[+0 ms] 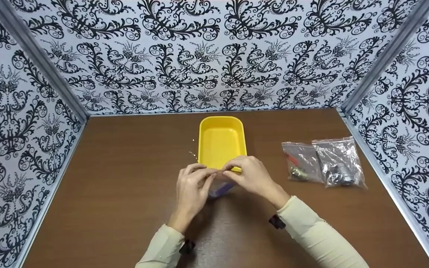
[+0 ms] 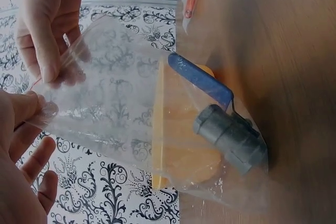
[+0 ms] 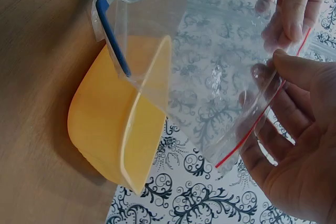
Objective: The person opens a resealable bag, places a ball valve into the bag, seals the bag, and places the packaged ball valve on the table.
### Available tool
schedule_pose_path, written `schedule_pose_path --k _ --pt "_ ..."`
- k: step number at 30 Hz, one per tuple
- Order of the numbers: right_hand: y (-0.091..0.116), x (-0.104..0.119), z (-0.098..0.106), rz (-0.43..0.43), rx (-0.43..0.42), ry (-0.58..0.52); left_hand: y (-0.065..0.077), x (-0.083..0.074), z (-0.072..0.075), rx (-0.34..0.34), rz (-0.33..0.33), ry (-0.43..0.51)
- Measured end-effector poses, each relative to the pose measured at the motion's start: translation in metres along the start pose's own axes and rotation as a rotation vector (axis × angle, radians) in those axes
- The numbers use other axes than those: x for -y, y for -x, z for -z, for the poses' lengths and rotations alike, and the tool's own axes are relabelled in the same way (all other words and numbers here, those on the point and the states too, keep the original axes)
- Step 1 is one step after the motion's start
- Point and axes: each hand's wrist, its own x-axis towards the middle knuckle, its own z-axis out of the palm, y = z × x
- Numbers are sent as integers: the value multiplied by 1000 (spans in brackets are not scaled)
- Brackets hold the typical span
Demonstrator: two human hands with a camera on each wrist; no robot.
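Both hands pinch the top edge of a clear zip bag, which hangs below their fingers. The left hand (image 1: 191, 189) grips the edge from the left, and the right hand (image 1: 251, 175) holds it close beside. A red line (image 3: 236, 149) runs along the zip strip in the right wrist view. Inside the bag (image 2: 118, 98), at the bottom, lies a grey ball valve (image 2: 231, 139) with a blue lever handle (image 2: 202, 80). Just beyond the hands a yellow plastic bin (image 1: 221, 147) stands upright on the table, with nothing visible inside it.
To the right lie two more clear zip bags. One bag (image 1: 308, 156) contains red and brass-coloured parts; the other (image 1: 343, 150) contains grey parts. Small light specks (image 1: 193, 153) are left of the bin. Patterned walls (image 1: 184, 63) enclose the brown table (image 1: 132, 178).
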Motion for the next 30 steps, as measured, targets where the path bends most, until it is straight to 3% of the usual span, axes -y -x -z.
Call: schedule_pose_path --k 7,14,22,30 --pt "2 -1 2 21 0 13 0 1 -2 -11 -20 -1" --pt "3 -4 7 -45 54 -36 1 3 -3 -34 -39 14" --pt "5 -6 5 2 19 1 1 4 -3 -27 -29 15" --pt "6 -10 4 -38 2 -29 1 6 -1 -38 -21 29"
